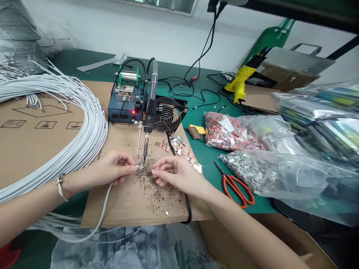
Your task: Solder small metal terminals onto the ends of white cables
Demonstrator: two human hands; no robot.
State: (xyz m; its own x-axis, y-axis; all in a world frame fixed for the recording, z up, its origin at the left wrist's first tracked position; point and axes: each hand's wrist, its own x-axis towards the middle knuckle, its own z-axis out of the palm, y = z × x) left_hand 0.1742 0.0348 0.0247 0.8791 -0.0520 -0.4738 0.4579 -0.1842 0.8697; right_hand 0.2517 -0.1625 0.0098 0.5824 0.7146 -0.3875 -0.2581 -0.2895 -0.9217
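Observation:
Between thumb and fingers, my left hand (122, 167) pinches the end of a white cable (106, 203), whose tail hangs off the cardboard's front edge. Its tip is close to the tip of an upright soldering iron (146, 144) in a stand. To the right of that tip, my right hand (169, 171) pinches a small orange-and-metal connector (153, 171), partly covered by the fingers. Solder bits (143, 170) lie scattered on the cardboard under both hands. Loose connectors (183, 149) are spread behind my right hand.
A large coil of white cables (92, 123) lies left. Behind stand a blue soldering unit (123, 108) with a solder spool (129, 76) and a black fan (167, 118). Orange-handled scissors (237, 188), bagged connectors (227, 130), bagged metal parts (252, 170) and a yellow tool (241, 80) are right.

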